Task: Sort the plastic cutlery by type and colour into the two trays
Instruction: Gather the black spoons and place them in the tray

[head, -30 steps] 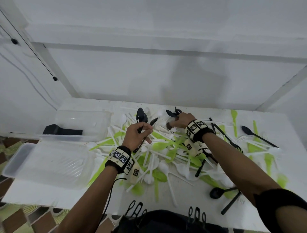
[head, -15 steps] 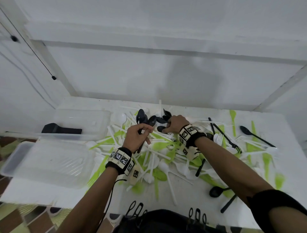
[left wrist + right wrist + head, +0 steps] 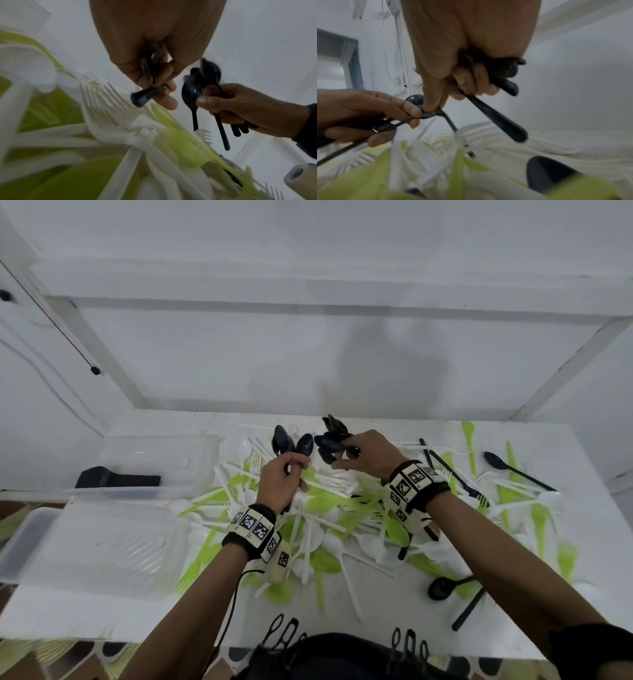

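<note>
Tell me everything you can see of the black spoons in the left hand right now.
The black spoons are a small bundle of glossy black plastic, at least two bowls showing. The left hand grips their handles, fingers curled round them, bowls up and fanned slightly. They are held above the mixed cutlery pile, close beside the right hand with its own black bundle.

A plain room in a home, it seems: a white table (image 3: 582, 529) stands against bare white walls (image 3: 308, 354), a thin black cable (image 3: 51, 313) hangs down the wall, and patterned floor tiles (image 3: 20, 659) show below the table edge.
</note>
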